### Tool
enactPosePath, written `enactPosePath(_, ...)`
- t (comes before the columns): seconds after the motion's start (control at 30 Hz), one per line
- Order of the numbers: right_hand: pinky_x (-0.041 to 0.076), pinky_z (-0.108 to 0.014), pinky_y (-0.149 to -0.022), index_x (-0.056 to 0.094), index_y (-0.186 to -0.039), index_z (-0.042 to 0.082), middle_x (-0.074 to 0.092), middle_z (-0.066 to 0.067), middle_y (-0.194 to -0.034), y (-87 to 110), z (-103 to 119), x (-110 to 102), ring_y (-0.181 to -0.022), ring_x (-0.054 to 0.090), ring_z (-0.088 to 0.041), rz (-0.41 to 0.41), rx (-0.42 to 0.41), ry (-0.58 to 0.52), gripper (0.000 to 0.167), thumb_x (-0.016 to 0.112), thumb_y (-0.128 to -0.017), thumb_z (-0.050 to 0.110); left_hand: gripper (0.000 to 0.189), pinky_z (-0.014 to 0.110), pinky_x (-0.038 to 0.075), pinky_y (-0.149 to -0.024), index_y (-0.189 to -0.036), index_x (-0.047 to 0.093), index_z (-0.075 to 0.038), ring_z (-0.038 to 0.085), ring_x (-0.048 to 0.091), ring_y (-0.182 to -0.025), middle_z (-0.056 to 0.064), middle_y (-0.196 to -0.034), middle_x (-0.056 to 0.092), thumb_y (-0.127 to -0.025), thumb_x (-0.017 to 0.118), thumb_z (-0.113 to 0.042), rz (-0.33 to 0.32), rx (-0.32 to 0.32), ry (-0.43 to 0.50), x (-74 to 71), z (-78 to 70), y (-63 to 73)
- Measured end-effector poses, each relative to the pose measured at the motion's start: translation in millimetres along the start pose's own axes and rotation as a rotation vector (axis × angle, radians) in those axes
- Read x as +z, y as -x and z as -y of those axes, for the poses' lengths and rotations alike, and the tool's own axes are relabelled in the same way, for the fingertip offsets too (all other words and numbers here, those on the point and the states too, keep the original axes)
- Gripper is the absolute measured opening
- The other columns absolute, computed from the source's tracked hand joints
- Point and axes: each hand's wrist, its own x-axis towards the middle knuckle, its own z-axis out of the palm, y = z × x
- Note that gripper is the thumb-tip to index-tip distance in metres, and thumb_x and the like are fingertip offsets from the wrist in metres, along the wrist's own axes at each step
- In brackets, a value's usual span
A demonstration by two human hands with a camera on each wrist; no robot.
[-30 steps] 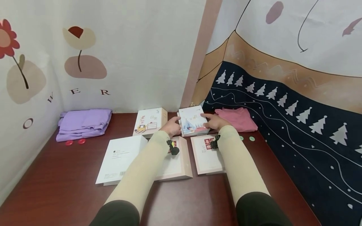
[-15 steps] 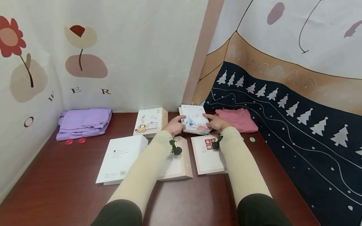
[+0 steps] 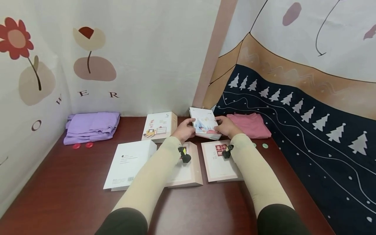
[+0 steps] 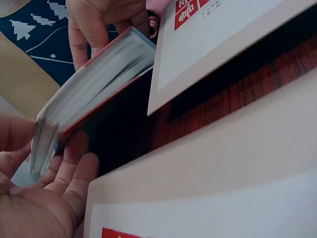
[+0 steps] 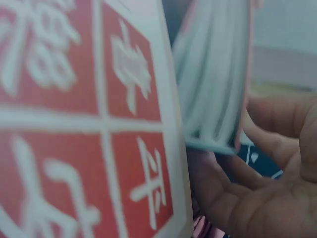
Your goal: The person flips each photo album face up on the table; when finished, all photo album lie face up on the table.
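Note:
A thick book [image 3: 204, 122] with a light illustrated cover is held between my two hands at the back of the table. Its left side is gripped by my left hand [image 3: 184, 130], and in the left wrist view the fingertips [image 4: 75, 146] reach under the lower cover. My right hand [image 3: 228, 126] grips the opposite side. In the right wrist view, the right thumb [image 5: 280, 113] lies against one cover and the fingers curl round the edge. The page block shows in both wrist views, with the near edge off the tabletop.
Another illustrated book [image 3: 160, 125] lies left of the held one. In front lie a white book [image 3: 129, 161], a book with red characters [image 3: 194, 163] under my left forearm, and a similar book [image 3: 221, 169]. Folded purple cloth [image 3: 92, 127] and pink cloth [image 3: 249, 125] flank them, near red and green discs.
The book has turned slightly and tilted, its near edge showing more. Both hands have shifted with it, and the left fingers have moved in round its side. The head view has swung a little left.

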Motion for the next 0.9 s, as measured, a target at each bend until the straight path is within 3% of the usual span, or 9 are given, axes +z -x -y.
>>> enactPosePath(0.1,0.05,-0.025,-0.081,0.049,-0.154,0.001,0.059,-0.025,-0.138,1.8,3.3,4.0,-0.109,0.057,-0.028,-0.028,-0.015,0.008,0.061,0.069,-0.096,0.002,0.059,0.046,0.054,-0.104,-0.16,0.042,-0.011,0.026,0.059,-0.112,0.024,-0.144,0.052,-0.103,0.05,0.002,-0.003,0.017,0.012,-0.7,1.1,0.4)
enactPosePath(0.23,0.051,-0.028,-0.08,0.052,-0.154,0.007,0.056,-0.02,-0.147,5.7,8.8,8.4,-0.114,0.054,-0.029,-0.013,-0.002,-0.042,0.06,0.07,-0.097,0.003,0.058,0.044,0.054,-0.102,-0.158,0.045,-0.012,0.025,0.06,-0.109,0.022,-0.142,0.054,-0.102,0.049,0.001,-0.029,0.049,0.065,-4.5,2.5,-0.1)
enactPosePath(0.4,0.056,-0.033,-0.085,0.051,-0.156,0.011,0.048,-0.016,-0.159,11.6,17.5,14.7,-0.123,0.054,-0.028,0.056,-0.027,-0.077,0.058,0.07,-0.101,0.015,0.056,0.042,0.052,-0.101,-0.158,0.047,-0.015,0.02,0.06,-0.101,0.017,-0.133,0.058,-0.103,0.049,-0.002,-0.046,0.095,0.123,-8.4,-1.8,2.1)
enactPosePath(0.5,0.057,-0.043,-0.095,0.044,-0.16,0.013,0.042,-0.015,-0.165,15.9,24.4,19.9,-0.132,0.051,-0.029,0.108,-0.045,-0.121,0.06,0.065,-0.105,0.026,0.059,0.049,0.05,-0.107,-0.162,0.042,-0.019,0.023,0.062,-0.104,0.019,-0.13,0.059,-0.105,0.05,-0.005,-0.056,0.14,0.166,-8.6,-6.2,4.9)
enactPosePath(0.6,0.049,-0.052,-0.112,0.032,-0.165,0.011,0.038,-0.019,-0.166,18.7,33.2,27.4,-0.142,0.047,-0.032,0.125,-0.1,-0.228,0.065,0.057,-0.109,0.031,0.064,0.058,0.046,-0.113,-0.166,0.033,-0.022,0.035,0.064,-0.118,0.022,-0.133,0.056,-0.107,0.051,-0.008,-0.043,0.165,0.207,-8.0,-7.5,6.3)
enactPosePath(0.7,0.035,-0.055,-0.124,0.02,-0.169,0.01,0.034,-0.023,-0.168,20.3,42.3,36.0,-0.153,0.037,-0.035,0.114,-0.178,-0.307,0.072,0.055,-0.11,0.031,0.063,0.06,0.041,-0.118,-0.169,0.024,-0.02,0.043,0.057,-0.135,0.024,-0.142,0.051,-0.111,0.045,-0.012,-0.008,0.156,0.247,-7.2,-6.5,7.9)
enactPosePath(0.8,0.032,-0.057,-0.125,0.012,-0.171,0.017,0.028,-0.023,-0.171,22.5,50.2,43.3,-0.156,0.032,-0.039,0.091,-0.227,-0.268,0.085,0.064,-0.106,0.031,0.059,0.055,0.042,-0.117,-0.169,0.021,-0.018,0.037,0.057,-0.135,0.023,-0.149,0.048,-0.113,0.038,-0.013,0.002,0.153,0.275,-7.4,-3.6,8.4)
enactPosePath(0.9,0.041,-0.059,-0.118,0.009,-0.171,0.02,0.033,-0.025,-0.168,23.9,54.2,48.2,-0.149,0.043,-0.045,0.026,-0.274,-0.152,0.099,0.076,-0.098,0.03,0.056,0.049,0.045,-0.113,-0.169,0.023,-0.016,0.027,0.061,-0.124,0.02,-0.152,0.049,-0.114,0.035,-0.014,-0.01,0.166,0.278,-7.8,-1.7,8.5)
